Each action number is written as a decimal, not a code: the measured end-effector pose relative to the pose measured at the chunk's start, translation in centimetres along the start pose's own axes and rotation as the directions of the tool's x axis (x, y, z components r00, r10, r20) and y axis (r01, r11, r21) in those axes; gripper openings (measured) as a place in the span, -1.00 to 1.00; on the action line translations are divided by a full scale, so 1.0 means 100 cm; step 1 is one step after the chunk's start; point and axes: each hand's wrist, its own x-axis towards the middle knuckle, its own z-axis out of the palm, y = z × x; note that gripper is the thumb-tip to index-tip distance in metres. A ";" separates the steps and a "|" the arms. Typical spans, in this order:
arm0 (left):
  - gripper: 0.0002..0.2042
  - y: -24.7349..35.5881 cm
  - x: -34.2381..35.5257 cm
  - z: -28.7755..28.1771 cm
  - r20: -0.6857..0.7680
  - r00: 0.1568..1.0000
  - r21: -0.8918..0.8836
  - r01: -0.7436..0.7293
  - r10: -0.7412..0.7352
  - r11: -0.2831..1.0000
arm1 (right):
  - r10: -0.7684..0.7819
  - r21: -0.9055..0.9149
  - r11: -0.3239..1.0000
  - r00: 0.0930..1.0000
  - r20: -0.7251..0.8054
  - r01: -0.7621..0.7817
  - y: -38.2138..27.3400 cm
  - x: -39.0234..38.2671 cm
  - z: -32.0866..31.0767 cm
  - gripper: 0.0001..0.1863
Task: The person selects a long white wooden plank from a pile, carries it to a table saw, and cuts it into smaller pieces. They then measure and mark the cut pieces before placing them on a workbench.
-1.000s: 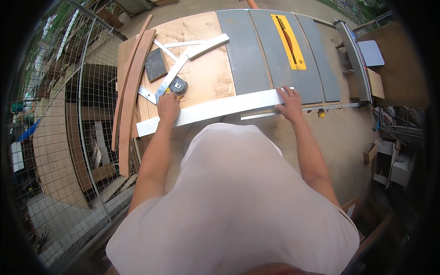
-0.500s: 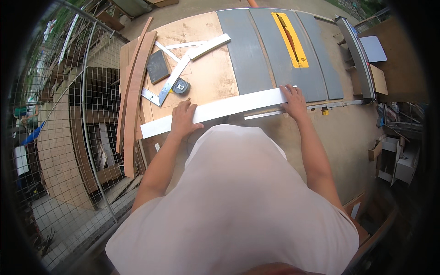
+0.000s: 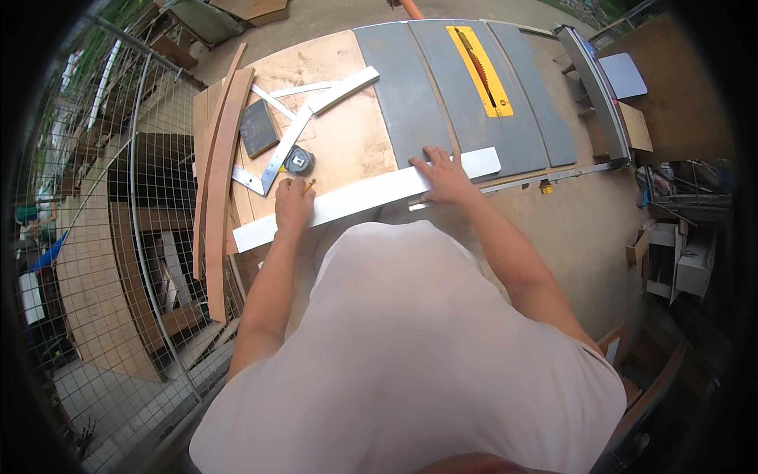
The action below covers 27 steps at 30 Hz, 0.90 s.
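A long white board [image 3: 359, 197] lies across the near edge of the plywood bench top [image 3: 347, 134] and the grey table saw [image 3: 442, 87]. My left hand [image 3: 292, 207] rests on the board's left part and grips a yellow pencil [image 3: 307, 186]. My right hand [image 3: 442, 175] lies flat on the board's right part, fingers spread. A tape measure [image 3: 298, 161] and a metal square [image 3: 278, 154] lie just beyond my left hand.
A dark block [image 3: 257, 128] and short white offcuts [image 3: 341, 87] lie on the plywood. Long brown wood strips [image 3: 223, 166] lean at the bench's left edge beside a wire mesh fence [image 3: 118, 237]. The saw's yellow insert [image 3: 476, 69] and fence rail [image 3: 594, 87] are at right.
My right hand has slid left along the white board toward its middle. My left hand has shifted slightly on the board's left part, with the pencil now showing.
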 end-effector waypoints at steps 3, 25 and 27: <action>-0.71 0.017 0.017 -0.012 0.116 0.991 0.118 0.050 -0.064 0.992 | 0.002 0.010 1.000 1.000 0.001 -0.002 0.004 -0.001 0.004 0.00; -0.76 -0.017 0.010 -0.011 -0.080 0.997 -0.138 0.000 -0.011 0.990 | 0.011 0.112 0.994 0.993 -0.114 0.002 0.006 -0.005 0.016 -0.03; -0.69 -0.013 0.007 -0.018 -0.032 0.994 -0.117 0.103 -0.107 0.988 | 0.004 0.115 0.993 0.991 -0.136 0.012 0.008 -0.006 0.020 -0.04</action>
